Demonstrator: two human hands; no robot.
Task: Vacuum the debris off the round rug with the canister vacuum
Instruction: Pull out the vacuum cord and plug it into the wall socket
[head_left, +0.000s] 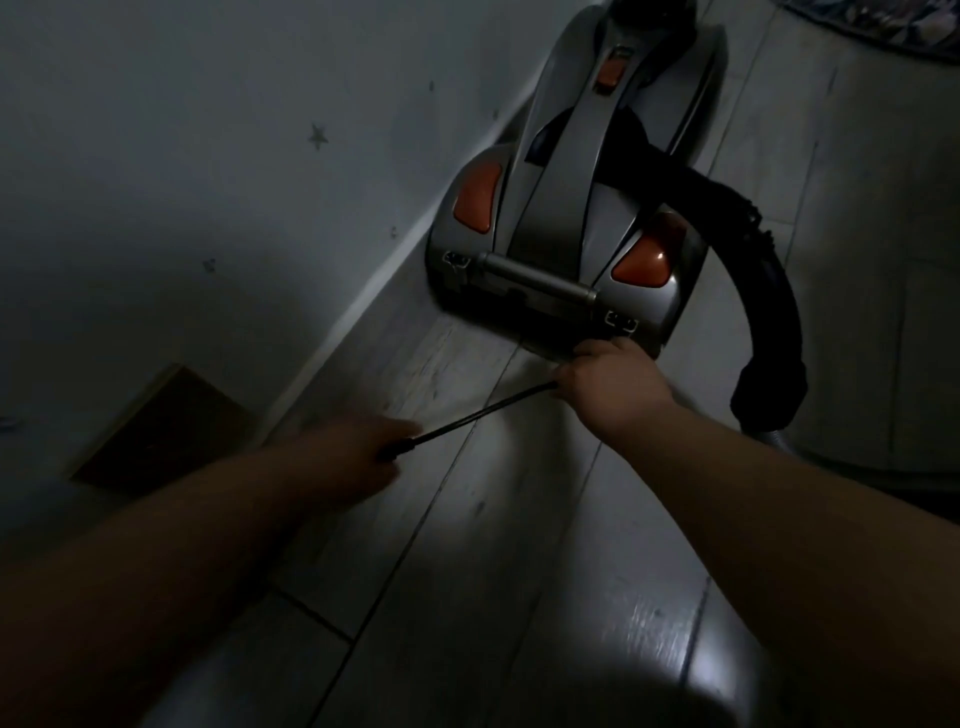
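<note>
The grip of the left hand (358, 457) is clamped on the power cord (478, 413). The cord is stretched to the right hand (613, 387), likewise clamped on it, behind the canister vacuum (566, 208), which is set on the floor (519, 545) along the wall (156, 156). The round rug (883, 21) is glimpsed far right.

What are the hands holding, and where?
The black cord: the right hand grips it by the vacuum's rear, the left hand farther along.

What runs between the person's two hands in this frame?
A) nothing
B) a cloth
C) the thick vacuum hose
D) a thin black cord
D: the black cord stretches straight from the left hand to the right hand at the rear of the canister vacuum.
</note>
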